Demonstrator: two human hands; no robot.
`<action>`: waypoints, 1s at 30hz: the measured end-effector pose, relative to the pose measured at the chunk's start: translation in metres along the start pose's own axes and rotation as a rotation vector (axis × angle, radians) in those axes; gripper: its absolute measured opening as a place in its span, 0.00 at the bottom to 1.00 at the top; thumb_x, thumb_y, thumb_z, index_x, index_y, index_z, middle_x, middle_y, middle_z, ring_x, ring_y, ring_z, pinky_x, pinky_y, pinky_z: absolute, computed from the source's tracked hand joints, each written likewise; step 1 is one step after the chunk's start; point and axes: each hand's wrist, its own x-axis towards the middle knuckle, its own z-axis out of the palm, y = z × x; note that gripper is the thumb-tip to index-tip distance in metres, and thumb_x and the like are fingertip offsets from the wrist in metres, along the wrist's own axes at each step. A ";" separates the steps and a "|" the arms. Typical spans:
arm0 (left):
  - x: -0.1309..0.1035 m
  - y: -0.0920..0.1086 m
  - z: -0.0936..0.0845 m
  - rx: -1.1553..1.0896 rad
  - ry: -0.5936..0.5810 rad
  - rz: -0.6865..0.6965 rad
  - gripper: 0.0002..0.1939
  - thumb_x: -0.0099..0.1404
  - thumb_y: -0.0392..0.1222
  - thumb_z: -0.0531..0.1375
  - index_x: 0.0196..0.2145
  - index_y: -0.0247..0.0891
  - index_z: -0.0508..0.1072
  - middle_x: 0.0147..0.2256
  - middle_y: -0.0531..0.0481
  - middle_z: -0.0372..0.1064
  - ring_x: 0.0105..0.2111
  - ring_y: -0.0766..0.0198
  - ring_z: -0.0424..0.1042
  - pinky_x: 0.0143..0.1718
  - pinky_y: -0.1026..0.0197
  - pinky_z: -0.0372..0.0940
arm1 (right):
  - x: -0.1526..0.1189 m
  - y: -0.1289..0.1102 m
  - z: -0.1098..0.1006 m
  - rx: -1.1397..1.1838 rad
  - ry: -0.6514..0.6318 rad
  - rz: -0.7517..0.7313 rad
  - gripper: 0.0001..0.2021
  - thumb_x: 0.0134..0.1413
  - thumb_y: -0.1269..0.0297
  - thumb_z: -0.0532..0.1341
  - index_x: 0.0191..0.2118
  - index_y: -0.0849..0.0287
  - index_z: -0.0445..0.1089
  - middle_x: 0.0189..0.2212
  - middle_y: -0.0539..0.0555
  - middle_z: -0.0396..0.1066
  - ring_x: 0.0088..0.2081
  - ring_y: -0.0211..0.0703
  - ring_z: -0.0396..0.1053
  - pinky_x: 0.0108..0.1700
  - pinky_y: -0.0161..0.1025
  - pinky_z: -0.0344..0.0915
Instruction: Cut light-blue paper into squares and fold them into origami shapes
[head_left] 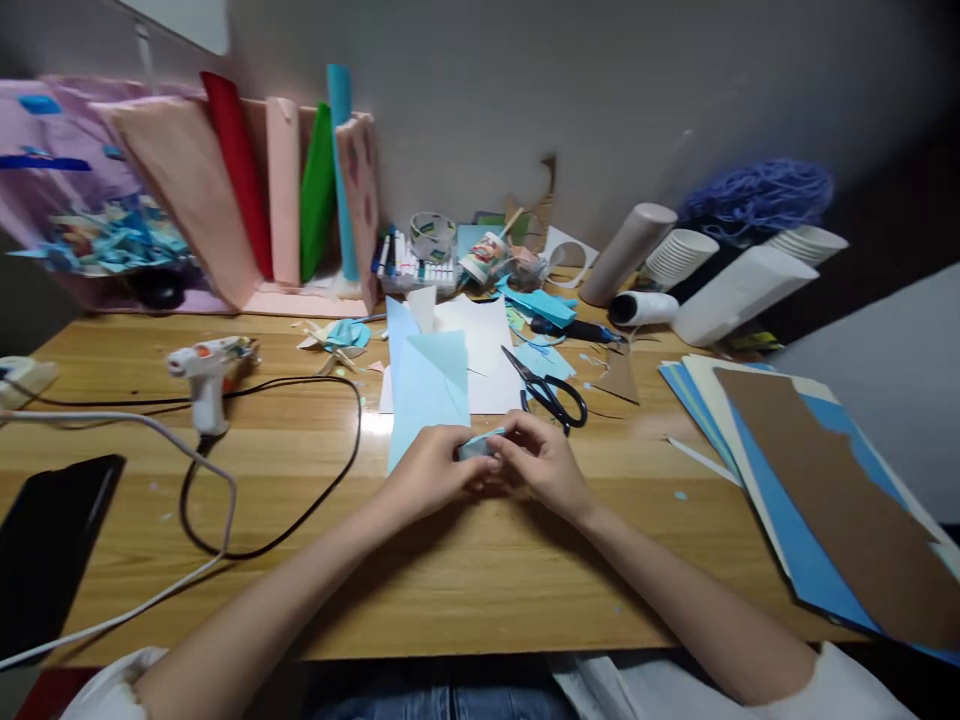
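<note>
A small folded piece of light blue paper [478,445] is pinched between my two hands near the middle of the table. My left hand [435,463] grips its left side, fingers closed round it. On its right side, my right hand [541,462] holds it between thumb and fingers. Just beyond my hands lie a light blue sheet [431,390] and a white sheet [491,350]. Black-handled scissors [551,393] rest partly on the white sheet, their blades pointing away to the left.
A glue gun [210,375] with looping cables stands at left, near a black tablet-like object [56,550]. Paper scraps [349,335], markers [412,265] and paper cups [679,258] are at the back. Stacked coloured sheets and brown cardboard [832,480] lie at right.
</note>
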 end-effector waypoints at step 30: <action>0.001 -0.008 0.005 -0.407 0.198 -0.017 0.16 0.55 0.51 0.59 0.22 0.33 0.66 0.20 0.55 0.62 0.22 0.70 0.61 0.25 0.67 0.56 | -0.008 0.004 0.005 0.008 -0.346 0.157 0.15 0.57 0.58 0.54 0.24 0.62 0.63 0.16 0.46 0.61 0.18 0.31 0.58 0.22 0.30 0.55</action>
